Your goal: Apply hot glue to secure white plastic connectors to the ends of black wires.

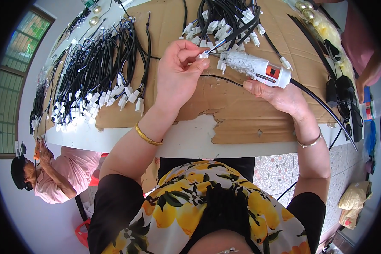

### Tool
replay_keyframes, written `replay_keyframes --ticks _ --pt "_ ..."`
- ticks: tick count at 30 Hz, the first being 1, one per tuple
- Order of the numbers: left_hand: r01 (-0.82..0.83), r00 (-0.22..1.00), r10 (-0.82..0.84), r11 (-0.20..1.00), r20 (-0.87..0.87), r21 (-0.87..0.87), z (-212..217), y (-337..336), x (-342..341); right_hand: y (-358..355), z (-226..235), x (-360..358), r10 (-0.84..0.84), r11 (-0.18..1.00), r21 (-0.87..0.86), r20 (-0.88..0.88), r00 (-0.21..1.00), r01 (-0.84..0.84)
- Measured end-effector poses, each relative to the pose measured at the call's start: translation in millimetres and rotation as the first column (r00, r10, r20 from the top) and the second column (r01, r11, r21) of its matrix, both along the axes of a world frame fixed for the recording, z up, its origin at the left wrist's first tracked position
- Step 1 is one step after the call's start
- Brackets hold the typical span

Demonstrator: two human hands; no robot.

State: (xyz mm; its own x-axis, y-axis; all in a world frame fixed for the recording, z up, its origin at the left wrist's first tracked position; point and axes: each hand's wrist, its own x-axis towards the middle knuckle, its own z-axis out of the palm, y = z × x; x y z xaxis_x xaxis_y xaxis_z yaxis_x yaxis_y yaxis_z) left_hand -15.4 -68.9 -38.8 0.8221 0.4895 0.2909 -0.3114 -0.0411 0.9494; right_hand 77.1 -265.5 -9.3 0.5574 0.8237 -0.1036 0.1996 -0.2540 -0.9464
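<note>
The surface [127,137] is a long white table overlaid with a torn sheet of brown cardboard [237,106]. The left hand [178,74] is closed, its fingertips pinching a small white connector [203,55] at the end of thin wires. The right hand [279,95] is clamped from below on a white cylindrical tool [258,67] with an orange and black end, held just above the cardboard at centre. The connector meets the tool's near tip. To do this step well, it appears best to keep the tool steady in the right hand, align the connector squarely with the tip, and keep the trailing black cable [321,106] free of tension. No containers are visible; stock lies loose. One bundle of black wire harnesses [93,72] with white plugs lies to the left, and another harness pile [228,21] lies behind the hands. A second person in pink [63,173] sits at lower left.
</note>
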Motion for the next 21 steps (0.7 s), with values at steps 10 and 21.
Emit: replay_keyframes --ticks 10,21 --pt "-0.032 0.996 0.039 0.996 -0.078 0.087 -1.6 1.0 0.5 -0.8 -5.3 2.6 0.031 0.994 -0.112 0.125 0.992 -0.017" --pt "0.024 0.993 -0.025 1.000 -0.115 -0.005 3.3 -1.9 -1.8 3.8 1.7 -3.3 -0.047 0.998 -0.040 0.134 0.990 0.053"
